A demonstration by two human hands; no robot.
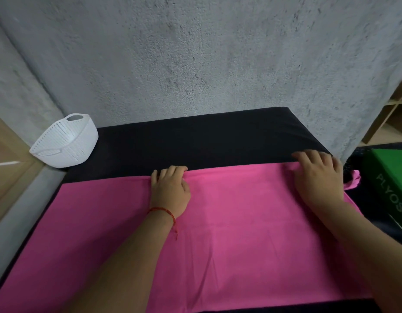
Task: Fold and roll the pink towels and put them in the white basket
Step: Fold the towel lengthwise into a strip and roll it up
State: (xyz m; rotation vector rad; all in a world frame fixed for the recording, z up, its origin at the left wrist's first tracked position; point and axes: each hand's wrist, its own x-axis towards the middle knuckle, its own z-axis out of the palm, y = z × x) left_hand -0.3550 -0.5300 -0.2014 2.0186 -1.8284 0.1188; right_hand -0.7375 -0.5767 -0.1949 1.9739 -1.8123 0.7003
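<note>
Where grey wall (195,53) backs black surface (195,136), pink towel (240,222) lies spread.

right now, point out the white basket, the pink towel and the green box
white basket (71,152): head view, on its perforated outer wall
pink towel (240,222): head view, on its flat middle
green box (392,168): head view, on its lettered green face

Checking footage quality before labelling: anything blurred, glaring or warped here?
Head view: light soft and even, no glare; pink towel, left hand and right hand sharp; wide-angle warp bends the wall edges and tilts the white basket; green box lettering soft.
</note>
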